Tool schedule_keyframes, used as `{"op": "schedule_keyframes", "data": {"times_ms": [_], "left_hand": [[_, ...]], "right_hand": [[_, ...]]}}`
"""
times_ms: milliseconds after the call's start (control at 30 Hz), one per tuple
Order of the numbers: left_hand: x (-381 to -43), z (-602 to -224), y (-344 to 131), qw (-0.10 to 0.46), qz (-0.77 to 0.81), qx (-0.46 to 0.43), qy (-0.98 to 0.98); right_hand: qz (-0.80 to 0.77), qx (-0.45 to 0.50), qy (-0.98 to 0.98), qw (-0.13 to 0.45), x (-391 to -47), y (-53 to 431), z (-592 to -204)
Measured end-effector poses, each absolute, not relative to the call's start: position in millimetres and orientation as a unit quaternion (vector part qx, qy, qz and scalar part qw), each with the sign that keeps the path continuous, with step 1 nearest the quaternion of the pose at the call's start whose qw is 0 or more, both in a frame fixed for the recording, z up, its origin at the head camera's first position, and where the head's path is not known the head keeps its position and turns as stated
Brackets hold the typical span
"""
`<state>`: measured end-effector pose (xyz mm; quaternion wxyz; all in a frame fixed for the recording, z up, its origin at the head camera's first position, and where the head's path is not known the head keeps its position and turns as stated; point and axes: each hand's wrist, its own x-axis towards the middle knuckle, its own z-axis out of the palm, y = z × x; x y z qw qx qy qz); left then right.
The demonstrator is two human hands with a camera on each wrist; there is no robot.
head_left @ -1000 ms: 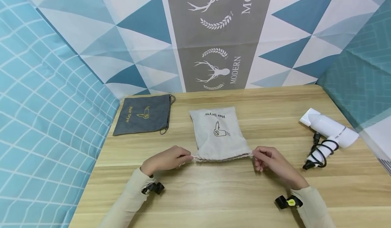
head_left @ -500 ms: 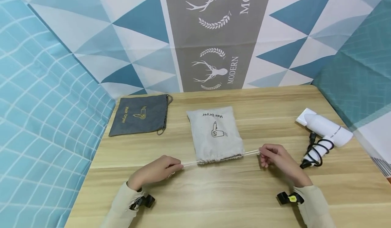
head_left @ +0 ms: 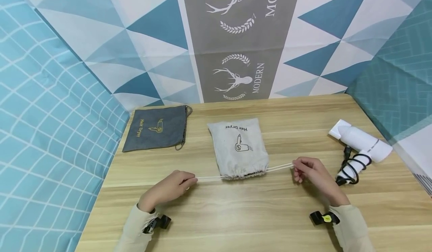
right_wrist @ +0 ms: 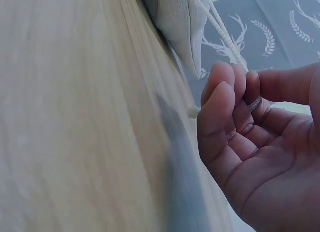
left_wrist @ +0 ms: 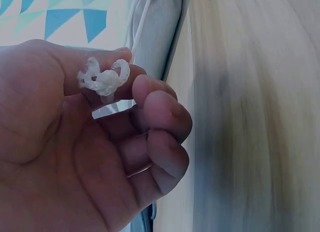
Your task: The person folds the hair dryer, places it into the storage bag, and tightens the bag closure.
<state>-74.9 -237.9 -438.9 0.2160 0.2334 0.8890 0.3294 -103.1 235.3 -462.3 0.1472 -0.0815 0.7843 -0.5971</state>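
Observation:
A light beige drawstring bag printed "Hair Dryer" lies on the wooden table, its gathered mouth toward me. To its left, my left hand pinches one white drawstring; the knotted end shows between thumb and index finger in the left wrist view. My right hand pinches the other drawstring on the right side, and a bit of cord end pokes out past its fingers. Both cords stretch straight from the bag's puckered opening. What the bag contains is hidden.
A dark grey drawstring bag, also printed "Hair Dryer", lies flat at the back left. At the right lies a white hair dryer with its black cord wound round the handle. Patterned cloth walls border the table.
My hands have moved apart, the left one leftward and the right one rightward. More of both drawstrings is out, and the beige bag's mouth has narrowed and bunched up.

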Motion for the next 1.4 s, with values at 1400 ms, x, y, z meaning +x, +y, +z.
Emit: {"op": "schedule_keyframes", "data": {"times_ms": [1400], "left_hand": [[-66,-432,-249,0.196,0.317,0.193,0.908]], "right_hand": [[-0.606,-0.077,0.786,0.091,-103,265,-455]]}}
